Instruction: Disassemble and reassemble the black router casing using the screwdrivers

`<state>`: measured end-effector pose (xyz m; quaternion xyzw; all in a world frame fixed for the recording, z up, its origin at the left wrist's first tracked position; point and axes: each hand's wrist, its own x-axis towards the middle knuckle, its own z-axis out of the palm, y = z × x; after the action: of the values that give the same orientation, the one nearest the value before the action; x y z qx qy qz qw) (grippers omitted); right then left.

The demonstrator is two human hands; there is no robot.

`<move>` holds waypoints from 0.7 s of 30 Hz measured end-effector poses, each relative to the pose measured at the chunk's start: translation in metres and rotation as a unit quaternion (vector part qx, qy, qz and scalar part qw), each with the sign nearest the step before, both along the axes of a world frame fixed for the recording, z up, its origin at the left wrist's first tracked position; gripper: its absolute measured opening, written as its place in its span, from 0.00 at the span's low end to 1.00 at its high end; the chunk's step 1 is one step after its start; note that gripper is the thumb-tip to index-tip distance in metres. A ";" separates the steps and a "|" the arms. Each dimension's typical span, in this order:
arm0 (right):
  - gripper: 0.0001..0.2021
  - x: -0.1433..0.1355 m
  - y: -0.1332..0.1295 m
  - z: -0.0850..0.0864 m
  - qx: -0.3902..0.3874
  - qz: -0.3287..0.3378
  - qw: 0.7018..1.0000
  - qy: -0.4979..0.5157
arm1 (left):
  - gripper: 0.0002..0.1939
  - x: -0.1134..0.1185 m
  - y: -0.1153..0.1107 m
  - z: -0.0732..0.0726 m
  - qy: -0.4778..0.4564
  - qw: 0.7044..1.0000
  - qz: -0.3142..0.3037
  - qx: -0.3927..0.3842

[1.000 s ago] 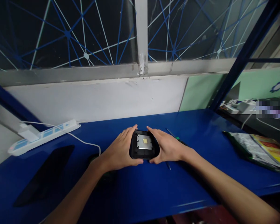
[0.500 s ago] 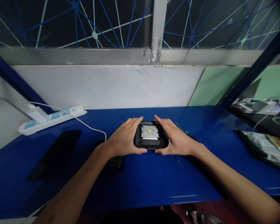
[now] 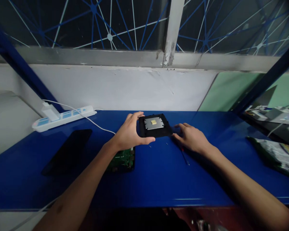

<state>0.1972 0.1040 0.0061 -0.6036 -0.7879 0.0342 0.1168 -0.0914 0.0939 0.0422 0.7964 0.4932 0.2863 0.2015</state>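
Observation:
My left hand (image 3: 128, 133) grips a black plastic housing (image 3: 148, 132) by its left side, thumb below and fingers along the far edge. The housing is raised over the table and tilted. A silver metal plate (image 3: 148, 124) with a small yellowish pad (image 3: 153, 122) faces up on it. My right hand (image 3: 191, 136) is just right of the housing, low over the table, thumb and fingers apart. Beneath it lies a thin screwdriver (image 3: 185, 157) with some red on it. Under my left forearm sits a green circuit board (image 3: 124, 157), partly hidden.
Two tiny screws (image 3: 150, 146) lie on the blue table (image 3: 156, 179). At the left are a black flat panel (image 3: 68, 149) and a white power strip (image 3: 65, 118) with a plugged-in charger and a white cable. A silvery plastic packet (image 3: 274, 154) rests at the right.
My right hand has let go of the housing and moved right. My left hand now holds the housing alone, more tilted and farther up in view. More of the circuit board shows.

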 end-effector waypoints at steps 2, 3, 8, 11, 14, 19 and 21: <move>0.18 -0.001 0.000 -0.001 -0.023 0.005 1.000 -0.007 | 0.55 0.004 -0.007 0.001 0.005 1.000 -0.031 -0.001; 0.17 -0.002 0.000 -0.001 -0.029 0.010 1.000 -0.002 | 0.56 0.008 -0.011 0.001 0.013 0.999 -0.051 0.000; 0.14 -0.001 0.004 -0.002 -0.009 0.036 0.998 0.052 | 0.56 0.029 -0.037 -0.005 0.097 0.982 -0.164 -0.003; 0.14 -0.001 0.005 -0.003 -0.004 0.034 0.998 0.059 | 0.57 0.035 -0.050 -0.013 0.128 0.974 -0.186 -0.016; 0.14 -0.002 0.004 -0.004 -0.009 0.035 0.998 0.058 | 0.55 0.035 -0.060 -0.019 0.137 0.974 -0.179 0.007; 0.13 -0.004 0.002 -0.003 -0.018 0.033 0.997 0.062 | 0.50 0.028 -0.063 -0.018 0.175 0.969 -0.174 0.023; 0.13 -0.005 0.002 -0.004 -0.016 0.032 0.998 0.060 | 0.51 0.026 -0.061 -0.017 0.193 0.964 -0.182 0.017</move>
<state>0.1927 0.1063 0.0025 -0.5769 -0.7976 0.0866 0.1535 -0.0654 0.0329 0.0250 0.9164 0.3641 0.0936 0.1373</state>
